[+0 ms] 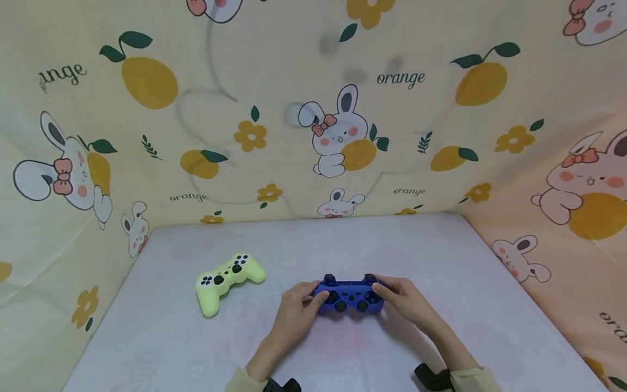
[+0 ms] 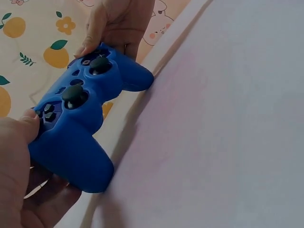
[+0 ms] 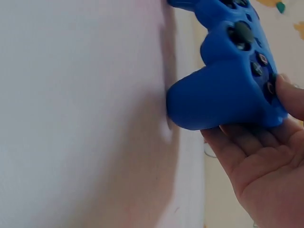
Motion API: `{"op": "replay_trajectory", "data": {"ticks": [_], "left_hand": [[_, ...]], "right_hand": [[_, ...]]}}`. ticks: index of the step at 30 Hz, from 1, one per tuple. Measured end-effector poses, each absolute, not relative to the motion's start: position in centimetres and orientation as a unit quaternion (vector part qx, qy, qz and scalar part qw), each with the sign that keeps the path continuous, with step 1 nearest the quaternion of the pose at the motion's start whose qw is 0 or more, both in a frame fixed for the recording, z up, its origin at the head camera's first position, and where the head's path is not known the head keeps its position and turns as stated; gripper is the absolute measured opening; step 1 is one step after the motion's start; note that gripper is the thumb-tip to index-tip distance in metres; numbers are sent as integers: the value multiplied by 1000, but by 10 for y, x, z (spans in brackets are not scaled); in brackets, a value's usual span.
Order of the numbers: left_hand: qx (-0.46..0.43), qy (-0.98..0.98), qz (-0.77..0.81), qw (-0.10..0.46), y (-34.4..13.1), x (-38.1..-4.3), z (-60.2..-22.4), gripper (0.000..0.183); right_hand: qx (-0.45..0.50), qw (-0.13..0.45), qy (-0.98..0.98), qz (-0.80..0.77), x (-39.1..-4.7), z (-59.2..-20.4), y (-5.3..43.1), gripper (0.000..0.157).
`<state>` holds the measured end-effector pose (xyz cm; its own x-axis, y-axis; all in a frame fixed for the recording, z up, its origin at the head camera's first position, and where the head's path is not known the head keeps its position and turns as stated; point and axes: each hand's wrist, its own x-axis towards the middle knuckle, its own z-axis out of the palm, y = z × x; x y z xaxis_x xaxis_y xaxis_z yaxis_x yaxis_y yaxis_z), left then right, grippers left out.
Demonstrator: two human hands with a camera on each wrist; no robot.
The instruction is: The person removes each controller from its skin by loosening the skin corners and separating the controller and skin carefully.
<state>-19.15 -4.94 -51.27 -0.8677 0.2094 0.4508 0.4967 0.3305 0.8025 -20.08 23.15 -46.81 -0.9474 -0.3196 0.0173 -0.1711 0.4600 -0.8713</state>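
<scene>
Both hands hold a blue game controller (image 1: pixel 350 296) by its two ends, near the middle of the table. My left hand (image 1: pixel 297 310) grips its left end, thumb on the face by the direction buttons and fingers behind, as the left wrist view shows the controller (image 2: pixel 71 142). At the other end my right hand (image 1: pixel 409 302) pinches it, thumb by the symbol buttons, fingers underneath. In the right wrist view the controller's handle (image 3: pixel 213 99) points down close over the table. A light green controller (image 1: pixel 227 277) lies face up, left of the hands.
The pale tabletop (image 1: pixel 392 245) is bounded at the back and both sides by cloth (image 1: pixel 284 65) printed with rabbits, oranges and flowers. Black straps with camera mounts (image 1: pixel 433 377) sit on the wrists, at the cuffs of light sleeves.
</scene>
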Motion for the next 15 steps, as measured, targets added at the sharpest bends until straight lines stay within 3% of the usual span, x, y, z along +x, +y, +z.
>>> {"op": "replay_trajectory", "data": {"ticks": [5, 12, 15], "left_hand": [[-213, -806, -539, 122, -50, -197, -512, 42], [-216, -805, -537, 131, -49, -205, -512, 38], [-204, -814, -530, 119, -50, -209, -509, 35]], "right_hand": [[-133, 71, 854, -498, -209, -468, 228, 49], [-99, -45, 882, -458, -222, -474, 223, 35], [-92, -41, 884, -456, -227, -474, 224, 32]]}}
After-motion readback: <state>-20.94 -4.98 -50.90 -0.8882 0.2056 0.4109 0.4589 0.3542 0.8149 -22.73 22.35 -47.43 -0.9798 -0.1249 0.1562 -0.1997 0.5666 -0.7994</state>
